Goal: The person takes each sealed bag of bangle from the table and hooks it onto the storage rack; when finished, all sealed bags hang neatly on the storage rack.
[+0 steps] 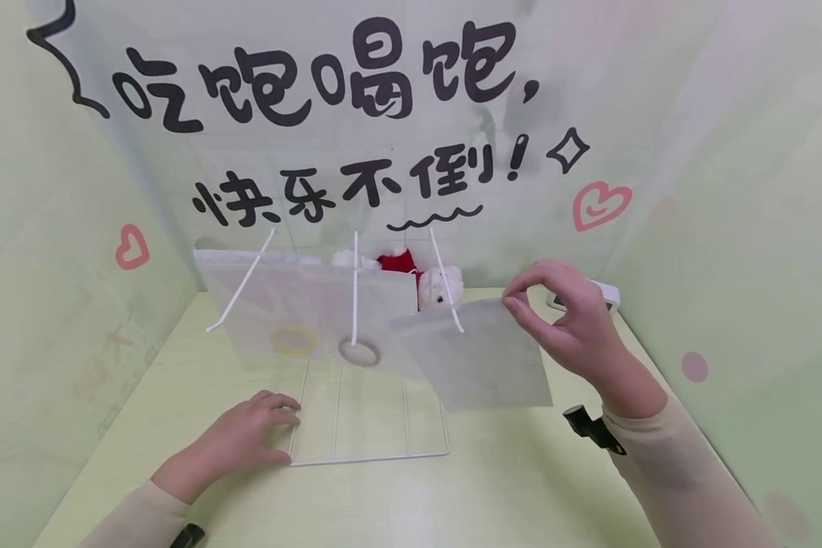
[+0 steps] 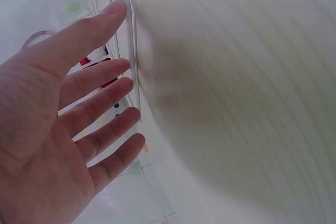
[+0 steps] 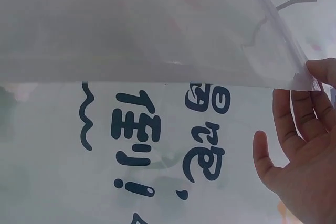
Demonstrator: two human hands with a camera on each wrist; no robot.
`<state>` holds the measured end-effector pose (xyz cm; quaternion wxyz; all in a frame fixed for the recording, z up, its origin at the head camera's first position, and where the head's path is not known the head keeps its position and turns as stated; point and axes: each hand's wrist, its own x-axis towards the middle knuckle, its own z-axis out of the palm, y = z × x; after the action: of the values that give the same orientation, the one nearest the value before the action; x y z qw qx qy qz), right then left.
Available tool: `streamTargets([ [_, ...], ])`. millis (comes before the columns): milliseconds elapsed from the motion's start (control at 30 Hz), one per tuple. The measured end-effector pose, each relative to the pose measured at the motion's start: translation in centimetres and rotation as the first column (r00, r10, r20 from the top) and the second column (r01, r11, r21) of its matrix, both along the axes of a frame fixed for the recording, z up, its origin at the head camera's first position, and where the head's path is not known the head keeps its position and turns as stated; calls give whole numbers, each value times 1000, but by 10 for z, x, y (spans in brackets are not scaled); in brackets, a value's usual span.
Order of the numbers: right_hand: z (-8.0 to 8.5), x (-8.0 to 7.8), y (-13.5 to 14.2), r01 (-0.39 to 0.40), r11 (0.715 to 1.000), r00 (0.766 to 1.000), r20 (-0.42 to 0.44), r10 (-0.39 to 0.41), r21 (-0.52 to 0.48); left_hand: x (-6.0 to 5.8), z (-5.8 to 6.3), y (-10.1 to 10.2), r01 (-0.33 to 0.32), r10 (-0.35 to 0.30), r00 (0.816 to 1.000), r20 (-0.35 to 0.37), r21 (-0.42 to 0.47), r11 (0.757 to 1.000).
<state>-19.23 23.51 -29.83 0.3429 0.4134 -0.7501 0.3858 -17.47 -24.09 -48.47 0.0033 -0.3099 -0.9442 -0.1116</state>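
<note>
My right hand [image 1: 575, 327] pinches the top corner of a translucent plastic bag [image 1: 486, 365] between thumb and fingertip. That bag hangs slanted by the right prong of a white wire rack [image 1: 370, 460]. In the right wrist view, the bag's straight edge [image 3: 157, 74] runs across to the pinching fingers. Two similar bags hang at the left prong [image 1: 242, 280] and the middle prong. A yellow ring [image 1: 293, 340] and a grey ring [image 1: 359, 352] show at their lower parts. My left hand [image 1: 240, 438] rests at the base's left front corner, fingers extended against the wire [image 2: 131, 51].
Behind the bags sits a white plush toy [image 1: 441, 285] with red cloth [image 1: 399, 261]. A small white device [image 1: 606, 295] stands at the back right, partly hidden by my right hand. Printed walls enclose the pale wooden table [image 1: 514, 487] on three sides.
</note>
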Motion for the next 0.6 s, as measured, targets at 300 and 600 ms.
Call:
streamTargets([
  [300,-4,-13,-2,39,999,999,-9,-40,-18,0,0,1,6,-6,1000,-11,-2,1000],
  [600,-11,-31,-4,90,995,995,-27,-91,-48,0,0,2,10,-10,1000,-27,0,1000],
])
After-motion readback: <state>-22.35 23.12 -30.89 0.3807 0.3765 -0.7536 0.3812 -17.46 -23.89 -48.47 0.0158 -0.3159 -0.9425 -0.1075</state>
